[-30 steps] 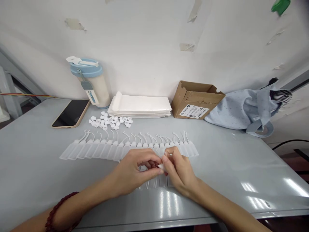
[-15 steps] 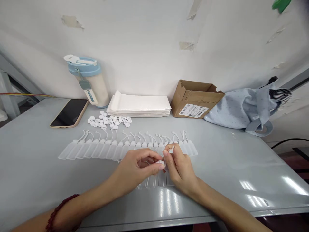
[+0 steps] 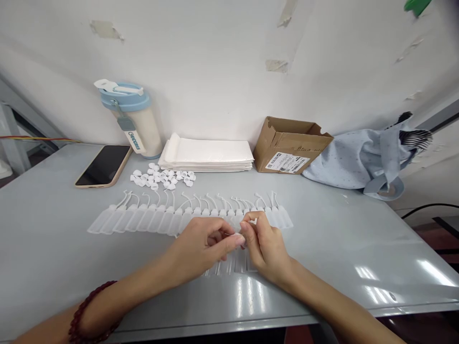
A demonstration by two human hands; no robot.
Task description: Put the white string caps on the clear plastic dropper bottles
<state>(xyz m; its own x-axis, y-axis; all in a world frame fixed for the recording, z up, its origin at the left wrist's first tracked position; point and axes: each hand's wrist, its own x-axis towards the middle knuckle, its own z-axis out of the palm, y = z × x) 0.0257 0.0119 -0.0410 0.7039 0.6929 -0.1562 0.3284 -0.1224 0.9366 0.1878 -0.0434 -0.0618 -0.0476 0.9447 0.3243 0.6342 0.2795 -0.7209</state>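
Observation:
My left hand (image 3: 201,248) and my right hand (image 3: 265,246) meet at the middle of the grey table (image 3: 53,248), fingertips pinched together on a small clear plastic tube with a white end (image 3: 239,237). Just beyond the hands lies a long row of clear plastic tubes (image 3: 150,219) with thin curved white tips. More clear tubes lie partly hidden under my hands. A heap of small white caps (image 3: 161,177) sits behind the row. A dark red bead bracelet (image 3: 86,308) is on my left wrist.
Against the wall stand a blue-lidded bottle (image 3: 134,119), a stack of white padded envelopes (image 3: 208,155), an open cardboard box (image 3: 290,145) and a pale blue cloth bag (image 3: 366,160). A phone (image 3: 103,166) lies at the left.
Both hands have shifted slightly away from me, staying pinched together on the small tube. The view has tilted a little.

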